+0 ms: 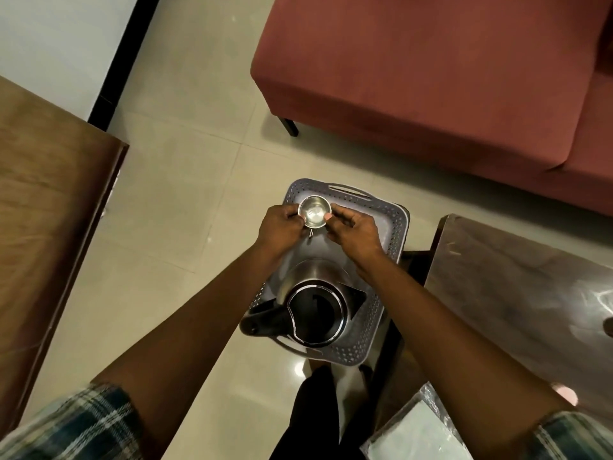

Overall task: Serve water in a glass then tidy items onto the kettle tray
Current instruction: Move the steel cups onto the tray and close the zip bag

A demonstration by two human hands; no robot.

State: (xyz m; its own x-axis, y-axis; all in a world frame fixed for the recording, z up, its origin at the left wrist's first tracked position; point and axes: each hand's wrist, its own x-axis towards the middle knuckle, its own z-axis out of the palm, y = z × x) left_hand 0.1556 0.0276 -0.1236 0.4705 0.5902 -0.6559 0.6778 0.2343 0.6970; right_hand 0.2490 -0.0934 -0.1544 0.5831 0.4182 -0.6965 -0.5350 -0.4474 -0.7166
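A small steel glass [314, 211] is held upright over the far end of the grey perforated tray [394, 227]. My left hand [281, 229] grips its left side and my right hand [352, 232] pinches its right rim. A steel electric kettle [315, 307] with a black lid and a black handle pointing left stands on the near end of the same tray. Whether the glass holds water I cannot tell.
A red sofa [431, 81] fills the far right. A dark wooden table [517, 293] lies right of the tray, a brown wooden surface [49, 194] stands left. A plastic-wrapped packet [418, 426] sits at the bottom right. Beige floor tiles [185, 180] surround the tray.
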